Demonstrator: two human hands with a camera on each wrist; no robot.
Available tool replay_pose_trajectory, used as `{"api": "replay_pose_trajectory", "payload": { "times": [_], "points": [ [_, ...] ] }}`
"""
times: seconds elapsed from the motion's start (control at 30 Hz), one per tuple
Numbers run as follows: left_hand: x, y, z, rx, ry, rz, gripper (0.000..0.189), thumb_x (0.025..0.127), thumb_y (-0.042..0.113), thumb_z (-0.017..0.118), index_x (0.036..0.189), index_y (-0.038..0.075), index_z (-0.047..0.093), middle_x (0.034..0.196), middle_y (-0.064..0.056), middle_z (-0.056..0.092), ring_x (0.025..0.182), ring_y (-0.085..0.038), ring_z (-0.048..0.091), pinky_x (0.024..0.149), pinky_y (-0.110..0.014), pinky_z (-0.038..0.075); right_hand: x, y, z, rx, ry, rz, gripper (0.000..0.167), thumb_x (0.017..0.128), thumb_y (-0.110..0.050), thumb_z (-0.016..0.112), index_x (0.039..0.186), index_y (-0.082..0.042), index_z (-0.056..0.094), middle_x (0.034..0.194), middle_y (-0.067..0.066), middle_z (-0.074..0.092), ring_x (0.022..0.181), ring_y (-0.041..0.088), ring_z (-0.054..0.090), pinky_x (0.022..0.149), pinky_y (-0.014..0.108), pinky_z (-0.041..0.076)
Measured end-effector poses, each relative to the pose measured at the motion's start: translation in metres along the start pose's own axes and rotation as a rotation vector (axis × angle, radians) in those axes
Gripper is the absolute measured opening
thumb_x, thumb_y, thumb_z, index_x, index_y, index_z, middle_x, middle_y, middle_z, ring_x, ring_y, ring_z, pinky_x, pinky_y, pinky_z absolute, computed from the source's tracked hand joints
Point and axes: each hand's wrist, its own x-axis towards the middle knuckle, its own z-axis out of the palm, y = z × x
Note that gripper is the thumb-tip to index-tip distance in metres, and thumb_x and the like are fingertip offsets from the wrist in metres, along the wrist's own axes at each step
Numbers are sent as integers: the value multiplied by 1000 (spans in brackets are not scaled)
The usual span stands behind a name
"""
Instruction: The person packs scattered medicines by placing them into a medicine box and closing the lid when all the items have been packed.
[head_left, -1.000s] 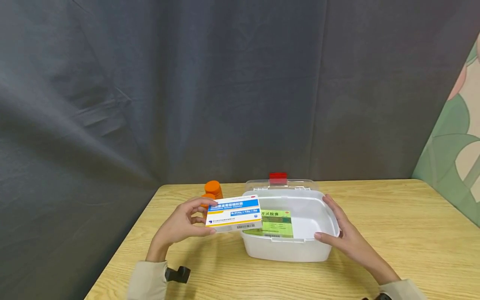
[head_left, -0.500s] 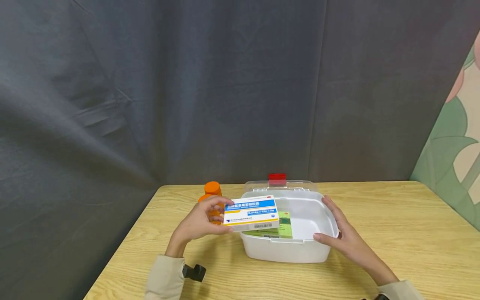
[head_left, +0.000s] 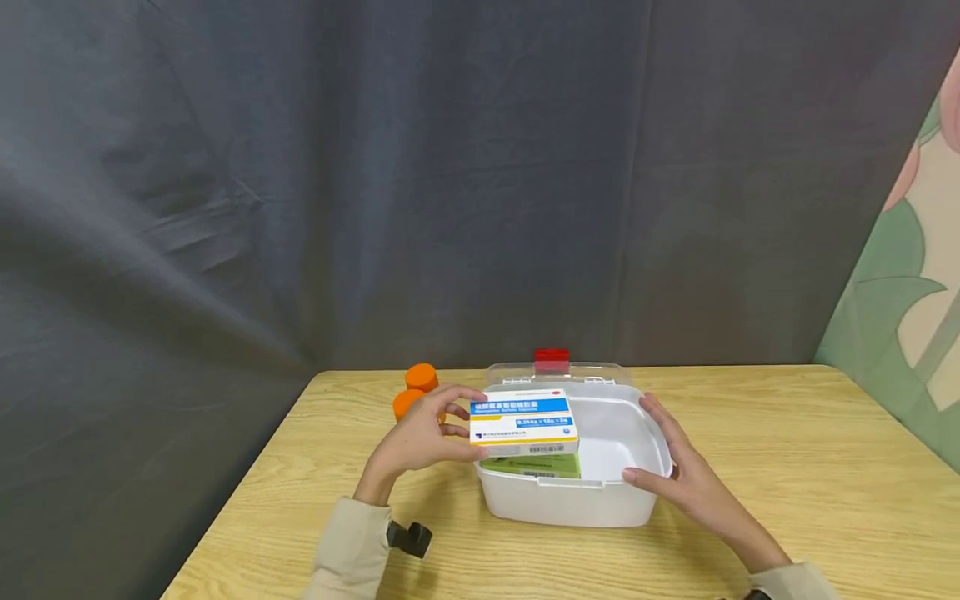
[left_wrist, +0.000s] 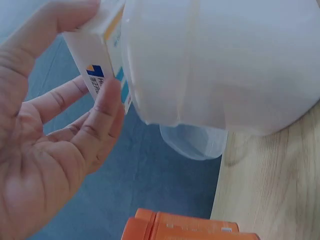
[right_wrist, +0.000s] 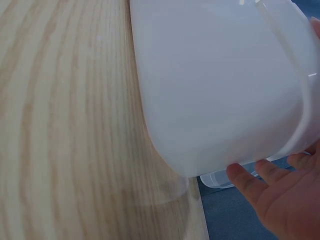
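Observation:
My left hand (head_left: 422, 433) pinches the left end of a white, blue and yellow medicine box (head_left: 523, 423) between thumb and fingers. It is held over the left part of a white plastic storage box (head_left: 562, 504), level with the rim. Inside, a green medicine box (head_left: 543, 465) lies partly hidden beneath it. The left wrist view shows the fingers spread around the medicine box (left_wrist: 87, 60), beside the storage box wall. My right hand (head_left: 682, 471) grips the storage box's right end, thumb at the front rim and fingers along the side; its fingers (right_wrist: 245, 182) touch the outer wall.
Two orange-capped bottles (head_left: 422, 377) stand behind my left hand. The storage box's clear lid (head_left: 510, 372), with a red latch (head_left: 552, 358), hangs open at the back. A dark curtain (head_left: 480, 183) rises behind the wooden table (head_left: 787, 450).
My left hand has carried the white and blue medicine box rightward, from beside the storage box to over its left part, covering more of the green box. My right hand keeps its hold.

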Motion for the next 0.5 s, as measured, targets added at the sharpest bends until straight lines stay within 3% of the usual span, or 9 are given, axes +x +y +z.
{"api": "replay_pose_trajectory", "payload": {
  "times": [0.23,0.5],
  "points": [
    [8,2,3,74,-9,-16,60,71,13,87,125,14,60,125,0,55,97,-25,57,79,-31,55,2,-1,3,8,0,-10,93,83,-3,73,155,-8,14,158,23,8,125,46,34,87,33,47],
    [13,3,6,161,-30,-24,62,71,14,88,126,12,59,125,-2,55,93,-23,59,78,-30,55,4,-1,4,8,4,-4,95,83,-3,74,156,-10,13,157,23,9,121,44,39,85,48,48]
  ]
}}
